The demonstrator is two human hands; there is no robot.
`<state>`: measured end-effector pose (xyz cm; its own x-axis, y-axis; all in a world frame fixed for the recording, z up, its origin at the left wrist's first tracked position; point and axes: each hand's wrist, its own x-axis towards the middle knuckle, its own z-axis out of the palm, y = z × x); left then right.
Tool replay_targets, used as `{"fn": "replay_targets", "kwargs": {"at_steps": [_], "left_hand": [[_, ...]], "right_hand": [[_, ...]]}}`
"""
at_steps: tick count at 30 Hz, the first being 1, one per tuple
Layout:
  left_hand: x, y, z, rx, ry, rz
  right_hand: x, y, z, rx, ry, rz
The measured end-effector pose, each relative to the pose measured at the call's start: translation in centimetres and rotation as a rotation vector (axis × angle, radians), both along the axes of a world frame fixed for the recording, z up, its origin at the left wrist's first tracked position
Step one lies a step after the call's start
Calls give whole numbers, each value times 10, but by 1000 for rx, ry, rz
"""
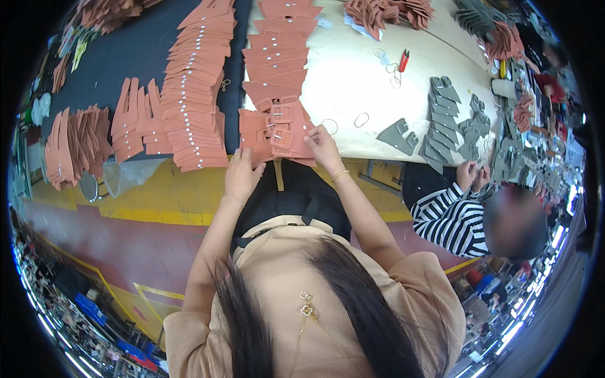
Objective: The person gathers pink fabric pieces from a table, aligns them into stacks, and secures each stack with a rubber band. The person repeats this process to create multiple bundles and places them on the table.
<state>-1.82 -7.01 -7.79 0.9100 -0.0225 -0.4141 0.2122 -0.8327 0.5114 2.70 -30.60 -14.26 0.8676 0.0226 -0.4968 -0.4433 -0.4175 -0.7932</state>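
At the table's front edge lies a terracotta leather-like piece with square covered buckles on it. The fingers of my right hand are closed on its right edge. My left hand grips the lower left corner of a strapped terracotta piece, which overlaps the buckled one; whether the two are joined I cannot tell. Straight beyond my hands runs a column of overlapping terracotta pieces with small white marks. Left of my hands is a long fanned row of similar pieces.
More terracotta strap pieces lie at the left on the dark tabletop. On the pale tabletop are rubber bands, a red tool and grey-green buckled pieces. A co-worker in striped sleeves sits at the right.
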Motion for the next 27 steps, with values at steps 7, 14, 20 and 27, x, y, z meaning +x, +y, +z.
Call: {"fn": "replay_targets", "kwargs": {"at_steps": [7, 14, 20, 27], "left_hand": [[36, -43, 4, 24, -230, -380], [43, -53, 2, 111, -177, -361], [38, -45, -23, -134, -86, 0], [23, -17, -43, -484, -216, 284]], "right_hand": [[-7, -9, -11, -76, 52, -8], [-17, 15, 39, 52, -85, -29], [-8, 29, 66, 425, 25, 27], [29, -7, -2, -235, -216, 46]]}}
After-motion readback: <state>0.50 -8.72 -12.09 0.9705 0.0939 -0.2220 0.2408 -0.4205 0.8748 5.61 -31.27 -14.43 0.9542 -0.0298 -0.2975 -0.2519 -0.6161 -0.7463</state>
